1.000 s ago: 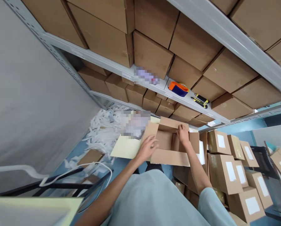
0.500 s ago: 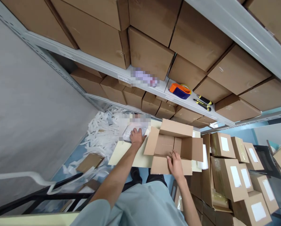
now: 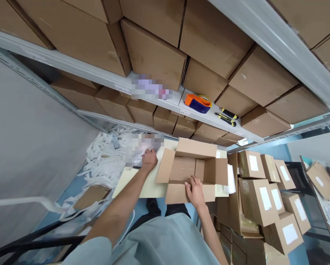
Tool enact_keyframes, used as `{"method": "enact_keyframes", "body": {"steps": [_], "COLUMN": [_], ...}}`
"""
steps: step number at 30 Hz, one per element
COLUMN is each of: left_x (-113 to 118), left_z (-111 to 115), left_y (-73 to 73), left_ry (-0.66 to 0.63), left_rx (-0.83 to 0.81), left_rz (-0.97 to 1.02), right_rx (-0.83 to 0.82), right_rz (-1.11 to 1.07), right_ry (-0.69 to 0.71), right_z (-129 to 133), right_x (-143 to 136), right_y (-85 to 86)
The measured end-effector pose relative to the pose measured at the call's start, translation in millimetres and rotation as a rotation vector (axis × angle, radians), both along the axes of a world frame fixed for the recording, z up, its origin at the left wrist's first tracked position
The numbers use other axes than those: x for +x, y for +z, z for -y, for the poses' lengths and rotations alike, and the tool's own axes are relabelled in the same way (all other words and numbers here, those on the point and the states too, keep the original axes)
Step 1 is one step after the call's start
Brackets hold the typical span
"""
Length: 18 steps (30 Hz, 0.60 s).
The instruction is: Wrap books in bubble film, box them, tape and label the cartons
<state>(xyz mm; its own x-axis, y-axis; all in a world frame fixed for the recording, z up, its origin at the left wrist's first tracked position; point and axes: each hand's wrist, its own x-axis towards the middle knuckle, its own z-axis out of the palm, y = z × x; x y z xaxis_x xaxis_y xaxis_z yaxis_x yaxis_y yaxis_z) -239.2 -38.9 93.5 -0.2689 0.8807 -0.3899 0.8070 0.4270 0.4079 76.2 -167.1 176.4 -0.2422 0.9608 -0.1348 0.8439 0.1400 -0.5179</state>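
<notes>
An open cardboard box (image 3: 185, 168) sits on a pale yellow tabletop (image 3: 151, 189), its flaps folded outward and its visible inside bare. My right hand (image 3: 195, 191) grips the near edge, fingers over the rim and thumb on the front flap. To the left of the box, my left hand (image 3: 150, 159) has its fingers curled on a clear plastic bag (image 3: 139, 156). Blurring covers part of that bag, so I cannot make out its contents.
Shelves of cardboard boxes rise in front; one ledge holds an orange and blue tape dispenser (image 3: 197, 103) and utility knives (image 3: 226, 118). White paper strips (image 3: 105, 154) are heaped at left. Labelled boxes (image 3: 266, 198) are stacked at right. A white roll (image 3: 230, 179) lies beside the open box.
My left hand has gone from lying spread on the plastic bag to curled fingers gripping it. My right hand stays at the box's near edge. The whole view has shifted slightly.
</notes>
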Motion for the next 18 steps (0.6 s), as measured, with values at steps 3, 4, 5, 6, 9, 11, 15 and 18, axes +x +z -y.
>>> {"method": "enact_keyframes", "body": {"steps": [3,4,5,6,9,11,15,18], "left_x": [-28.4,-37.7,-46.4,-54.1,-69.7,-71.1,-47.1,-10.8], "left_z": [11.3,15.1,18.8,22.3,33.7,44.5,72.5,89.5], "left_y": [26.9,37.7,49.3,61.6,102.8,133.7,194.6,224.1], "left_ry": [0.111,0.142,0.173,0.202,0.228,0.221,0.213,0.156], "left_rx": [0.026,0.049,0.078,0.112,0.242,0.366,0.445,0.329], "left_rz": [0.029,0.038,0.048,0.059,0.113,0.314,1.0,1.189], "right_rx": [0.017,0.024,0.033,0.044,0.066,0.065,-0.018,-0.095], "right_rz": [-0.017,-0.026,-0.038,-0.053,-0.147,-0.275,-0.663,-0.92], "right_ry": [-0.005,-0.009,-0.016,-0.026,-0.076,-0.132,-0.232,-0.211], "right_z": [-1.4,-1.9,-2.5,-3.4,-9.5,-17.2,-37.2,-47.2], "right_x": [0.5,0.7,0.8,0.8,-0.1,-1.9,-8.7,-13.3], "right_y": [-4.2,-5.8,-7.4,-8.5,-5.8,5.5,55.3,99.7]}}
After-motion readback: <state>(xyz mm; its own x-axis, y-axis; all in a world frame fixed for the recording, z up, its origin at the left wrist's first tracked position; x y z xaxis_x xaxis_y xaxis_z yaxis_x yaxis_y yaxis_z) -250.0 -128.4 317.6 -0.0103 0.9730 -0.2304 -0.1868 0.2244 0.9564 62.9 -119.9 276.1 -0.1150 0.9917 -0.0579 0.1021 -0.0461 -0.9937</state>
